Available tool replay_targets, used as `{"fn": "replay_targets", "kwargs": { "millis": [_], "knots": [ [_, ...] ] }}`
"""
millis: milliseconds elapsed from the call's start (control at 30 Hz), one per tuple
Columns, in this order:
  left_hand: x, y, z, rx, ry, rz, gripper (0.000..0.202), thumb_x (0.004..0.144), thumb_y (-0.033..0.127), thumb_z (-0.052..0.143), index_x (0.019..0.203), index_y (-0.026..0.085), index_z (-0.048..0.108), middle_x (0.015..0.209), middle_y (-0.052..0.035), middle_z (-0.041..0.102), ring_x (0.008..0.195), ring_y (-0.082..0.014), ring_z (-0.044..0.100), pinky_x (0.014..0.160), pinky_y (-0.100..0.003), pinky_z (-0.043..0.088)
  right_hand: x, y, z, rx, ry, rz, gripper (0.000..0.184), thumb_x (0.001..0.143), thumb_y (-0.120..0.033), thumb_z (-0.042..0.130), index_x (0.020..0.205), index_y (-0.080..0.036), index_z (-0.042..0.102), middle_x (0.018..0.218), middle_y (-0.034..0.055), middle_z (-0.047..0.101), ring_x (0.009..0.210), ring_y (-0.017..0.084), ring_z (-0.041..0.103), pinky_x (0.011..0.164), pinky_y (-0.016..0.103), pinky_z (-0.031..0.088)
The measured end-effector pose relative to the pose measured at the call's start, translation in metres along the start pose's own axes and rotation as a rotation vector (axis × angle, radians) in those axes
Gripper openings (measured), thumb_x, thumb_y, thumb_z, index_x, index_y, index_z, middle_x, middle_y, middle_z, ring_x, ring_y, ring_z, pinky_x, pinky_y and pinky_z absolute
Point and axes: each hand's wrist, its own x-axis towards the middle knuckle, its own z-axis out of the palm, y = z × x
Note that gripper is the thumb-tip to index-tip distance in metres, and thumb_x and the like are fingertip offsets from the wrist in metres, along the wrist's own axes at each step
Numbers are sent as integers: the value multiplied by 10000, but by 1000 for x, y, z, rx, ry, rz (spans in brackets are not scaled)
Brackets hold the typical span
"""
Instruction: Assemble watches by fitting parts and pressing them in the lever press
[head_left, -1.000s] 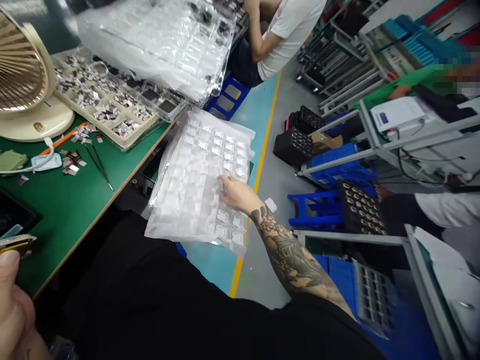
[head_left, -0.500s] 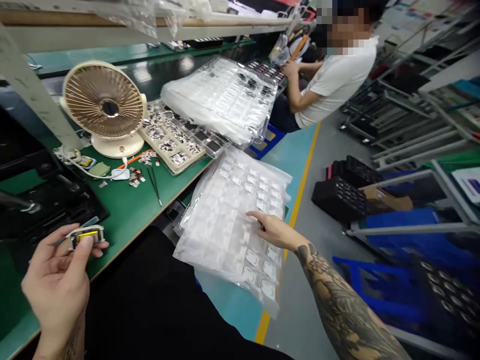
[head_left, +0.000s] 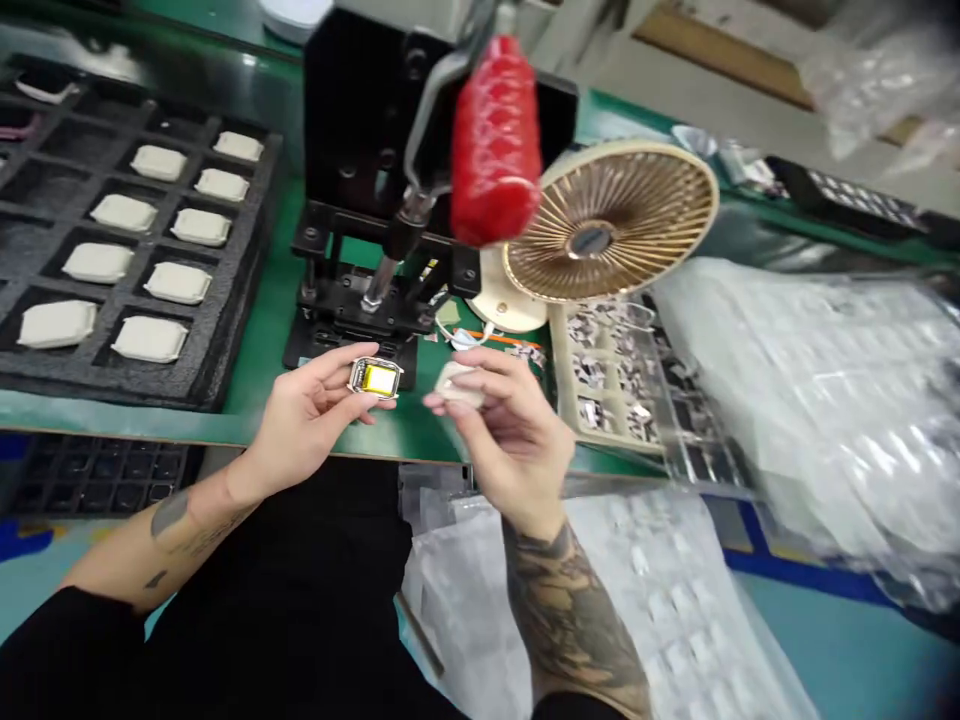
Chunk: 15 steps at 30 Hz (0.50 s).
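Note:
Between the fingers and thumb of my left hand is a smartwatch case, its open side up and a yellow-edged battery showing inside. My right hand pinches a pale, rounded watch back cover a short way to the right of the case; the two parts are apart. Both hands are above the front edge of the green bench. Just behind them stands a black hand press with a red lever handle.
A black foam tray with several whitish watch cases is on the left. A beige fan stands behind my right hand, beside a divided box of small parts. Plastic blister trays lie at the right; another sheet is below the bench edge.
My view has swung left to the press and foam tray. My right hand has left the plastic sheet and now holds a pale cover near the watch case in my left hand.

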Motion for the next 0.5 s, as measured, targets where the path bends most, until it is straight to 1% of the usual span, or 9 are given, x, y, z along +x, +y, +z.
{"fn": "replay_targets", "kwargs": {
  "millis": [33, 100, 167, 233, 300, 333, 400, 467, 500],
  "knots": [
    [-1, -1, -1, -20, 13, 7, 511, 976, 252, 909, 1453, 145, 759, 1218, -136, 886, 978, -261, 899, 785, -298, 746, 8, 1, 12, 33, -68, -25, 267, 1058, -163, 748, 1298, -269, 794, 1438, 107, 714, 973, 181, 841, 853, 362, 779],
    [-1, -4, -3, -58, 32, 14, 502, 981, 245, 905, 1447, 141, 750, 1231, -133, 886, 988, -242, 892, 808, -288, 745, 19, 2, 28, 34, -157, -96, 387, 1052, -137, 744, 1403, -299, 765, 1467, 109, 734, 1149, 234, 832, 936, 410, 773],
    [-1, -7, -3, -75, 28, 26, 503, 995, 242, 890, 1464, 148, 736, 1283, -137, 876, 1057, -244, 884, 854, -288, 743, 25, 4, 37, -26, -170, -177, 445, 1037, -121, 759, 1443, -304, 745, 1449, 103, 768, 1305, 275, 781, 1059, 485, 735],
    [-1, -8, -5, -78, -2, 39, 511, 1002, 226, 877, 1487, 165, 726, 1359, -139, 856, 1164, -254, 867, 936, -298, 735, 28, 8, 44, -92, -164, -224, 442, 1024, -117, 777, 1425, -299, 747, 1411, 90, 797, 1334, 287, 753, 1149, 551, 676],
    [-1, -6, -7, -71, -35, 43, 518, 1002, 215, 870, 1499, 178, 727, 1416, -137, 836, 1230, -257, 849, 1016, -316, 719, 29, 14, 51, -119, -166, -224, 413, 1020, -123, 782, 1389, -306, 755, 1381, 75, 813, 1308, 287, 742, 1169, 579, 643],
    [-1, -5, -8, -63, -42, 40, 505, 1012, 226, 861, 1498, 179, 732, 1422, -137, 833, 1228, -256, 849, 1030, -325, 715, 28, 16, 54, -118, -168, -214, 404, 1021, -128, 778, 1378, -315, 755, 1372, 69, 817, 1309, 289, 734, 1173, 589, 634],
    [-1, -3, -9, -35, -29, 31, 445, 1045, 277, 832, 1472, 177, 754, 1368, -132, 852, 1145, -247, 867, 994, -335, 723, 25, 19, 57, -107, -180, -193, 404, 1029, -142, 767, 1383, -336, 747, 1365, 61, 816, 1325, 296, 721, 1189, 607, 617],
    [-1, 0, -9, 4, 4, 27, 361, 1067, 323, 814, 1396, 176, 793, 1250, -114, 882, 1057, -238, 878, 953, -336, 727, 21, 20, 57, -115, -179, -177, 448, 1024, -192, 784, 1439, -348, 719, 1432, 75, 778, 1377, 312, 700, 1207, 619, 606],
    [-1, 1, -8, 21, 20, 29, 321, 1067, 332, 818, 1348, 177, 810, 1202, -105, 889, 1043, -239, 880, 945, -333, 726, 19, 20, 56, -120, -162, -164, 490, 1017, -233, 803, 1481, -346, 696, 1487, 91, 743, 1410, 324, 683, 1203, 614, 610]
  ]
}}
